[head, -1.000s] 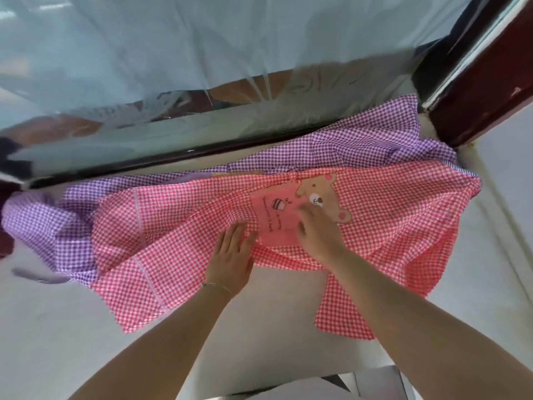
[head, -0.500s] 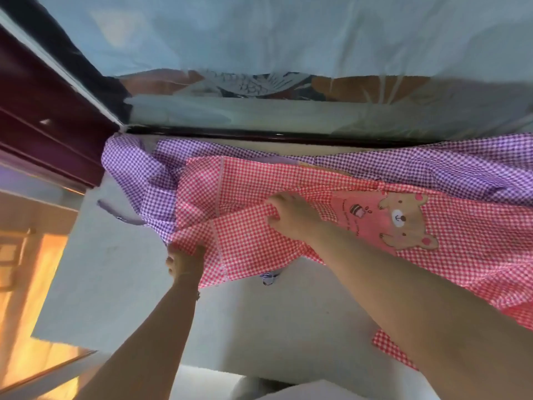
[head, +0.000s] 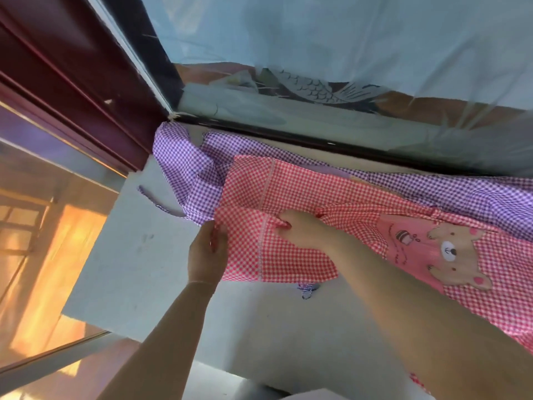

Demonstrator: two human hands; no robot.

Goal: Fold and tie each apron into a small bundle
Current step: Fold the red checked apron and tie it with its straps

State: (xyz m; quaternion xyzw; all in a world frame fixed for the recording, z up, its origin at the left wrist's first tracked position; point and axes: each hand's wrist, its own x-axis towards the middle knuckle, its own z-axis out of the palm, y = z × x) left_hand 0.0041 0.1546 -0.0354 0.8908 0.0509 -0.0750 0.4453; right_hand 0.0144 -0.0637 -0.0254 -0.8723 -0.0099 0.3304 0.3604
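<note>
A red-and-white checked apron (head: pixel 294 194) with a pink bear pocket (head: pixel 432 249) lies spread on the pale surface (head: pixel 144 272), on top of a purple checked apron (head: pixel 187 166). My left hand (head: pixel 207 255) pinches the red apron's left edge between thumb and fingers. My right hand (head: pixel 302 229) lies on the cloth just right of it, its fingers curled into a bunch of the fabric. The red apron's left end is folded over on itself. A small blue-white tie end (head: pixel 307 290) peeks out below the fold.
A dark window frame (head: pixel 288 137) with glass above runs along the far edge of the surface. A maroon frame (head: pixel 72 90) stands at the left. The surface drops off at its left and near edges. A purple strap (head: pixel 155 200) trails left of the aprons.
The view has swung left. My left hand went from lying flat mid-apron to pinching the left edge. My right hand followed leftward and now bunches the cloth near the fold.
</note>
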